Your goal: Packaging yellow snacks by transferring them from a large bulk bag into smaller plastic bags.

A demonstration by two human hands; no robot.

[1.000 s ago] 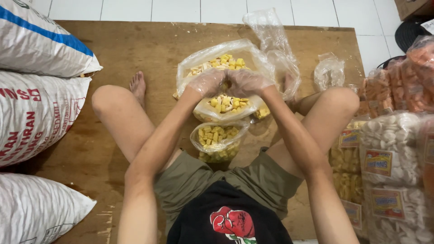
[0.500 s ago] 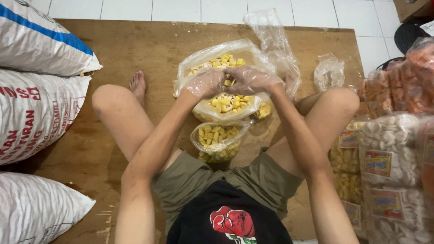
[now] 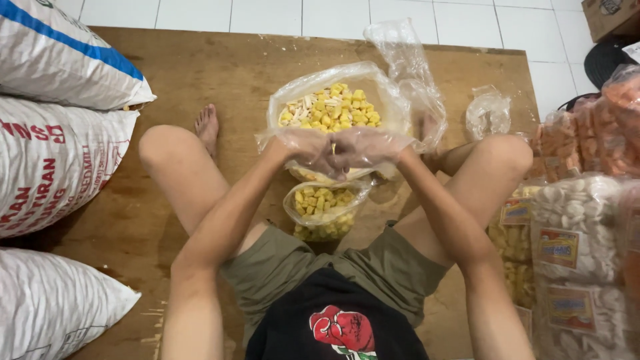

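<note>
A person sits on a wooden board (image 3: 200, 73) with knees spread, seen from above. Both hands wear thin clear plastic gloves and meet just in front of the body. The left hand (image 3: 308, 148) and the right hand (image 3: 363, 147) are curled and pressed together, fingers touching, closed around the top of a small clear bag; the bag they grip is mostly hidden under them, with only a strip of it showing just below. Whether the fingers are fully clenched cannot be told through the gloves.

Just beyond the hands lies a large open clear bag of yellow snack pieces (image 3: 331, 107), its rim nearly touching the knuckles. Directly below the hands, between the thighs, sits a small filled bag of the same yellow pieces (image 3: 325, 210).

Beyond the right hand stands an empty crumpled plastic bag (image 3: 407, 67), and further right another small clear bag (image 3: 489, 113) on the board. Well to the right are stacked packets of white and orange crackers (image 3: 577, 220). Well to the left of the left hand lie three large white woven sacks (image 3: 60, 153).
</note>
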